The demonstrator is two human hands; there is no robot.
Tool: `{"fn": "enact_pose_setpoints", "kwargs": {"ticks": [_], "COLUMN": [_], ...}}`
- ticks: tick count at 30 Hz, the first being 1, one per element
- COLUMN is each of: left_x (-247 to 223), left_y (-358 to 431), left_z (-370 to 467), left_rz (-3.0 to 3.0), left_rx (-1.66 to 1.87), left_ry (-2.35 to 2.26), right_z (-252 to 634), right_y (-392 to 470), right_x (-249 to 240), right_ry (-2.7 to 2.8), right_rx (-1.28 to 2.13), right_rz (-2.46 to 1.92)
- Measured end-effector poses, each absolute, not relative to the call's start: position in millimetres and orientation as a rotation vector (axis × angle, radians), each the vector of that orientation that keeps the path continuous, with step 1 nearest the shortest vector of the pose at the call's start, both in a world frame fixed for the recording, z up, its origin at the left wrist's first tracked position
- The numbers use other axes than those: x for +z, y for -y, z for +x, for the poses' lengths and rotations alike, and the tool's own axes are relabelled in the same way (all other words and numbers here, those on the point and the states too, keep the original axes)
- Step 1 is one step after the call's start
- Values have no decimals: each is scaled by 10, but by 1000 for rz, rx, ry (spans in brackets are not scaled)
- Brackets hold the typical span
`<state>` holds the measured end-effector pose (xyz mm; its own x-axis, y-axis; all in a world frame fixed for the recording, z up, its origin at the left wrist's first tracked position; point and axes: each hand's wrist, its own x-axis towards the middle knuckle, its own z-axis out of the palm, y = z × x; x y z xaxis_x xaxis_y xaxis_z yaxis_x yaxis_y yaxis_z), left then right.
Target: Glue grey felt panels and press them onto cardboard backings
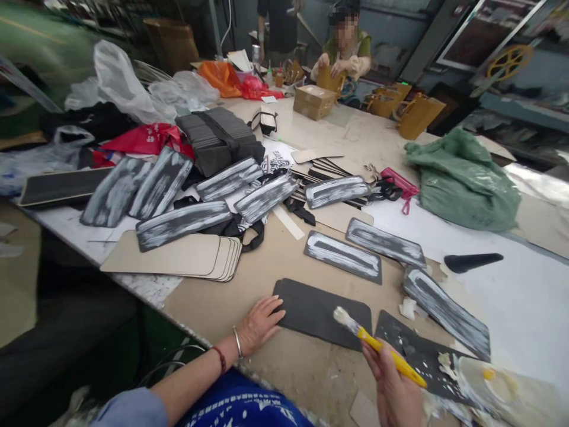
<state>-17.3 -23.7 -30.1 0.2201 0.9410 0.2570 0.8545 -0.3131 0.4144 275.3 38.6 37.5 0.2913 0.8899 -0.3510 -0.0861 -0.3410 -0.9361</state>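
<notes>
Pinching yellow brush point(405, 369) in my right hand point(391, 385), lower right of frame; left hand point(259, 325), fingers slightly spread, touching black panel point(313, 305).

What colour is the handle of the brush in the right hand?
Bright yellow brush handle, seen best in the head view.

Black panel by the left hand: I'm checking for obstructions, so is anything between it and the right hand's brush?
Nothing visible stands between them: the right hand holds the brush with its bristles over the black panel. The left hand is at the panel's left end, away from the bristles.
</notes>
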Motion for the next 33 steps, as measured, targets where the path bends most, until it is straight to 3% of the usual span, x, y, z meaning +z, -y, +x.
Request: {"fn": "enact_pose_setpoints", "kwargs": {"ticks": [6, 15, 33], "left_x": [-444, -455, -458], "left_y": [181, 124, 102], "left_z": [-294, -385, -424], "left_rz": [2303, 2264, 2340], "left_rx": [822, 809, 852], "left_ry": [-1580, -1468, -1476], "right_z": [1537, 1242, 2695], "right_y": [-503, -535, -657], "right_x": [284, 167, -17], "right_ry": [703, 702, 541], "right_rx": [1447, 1415, 881], "right_rz": [-1503, -1577, -1740]}}
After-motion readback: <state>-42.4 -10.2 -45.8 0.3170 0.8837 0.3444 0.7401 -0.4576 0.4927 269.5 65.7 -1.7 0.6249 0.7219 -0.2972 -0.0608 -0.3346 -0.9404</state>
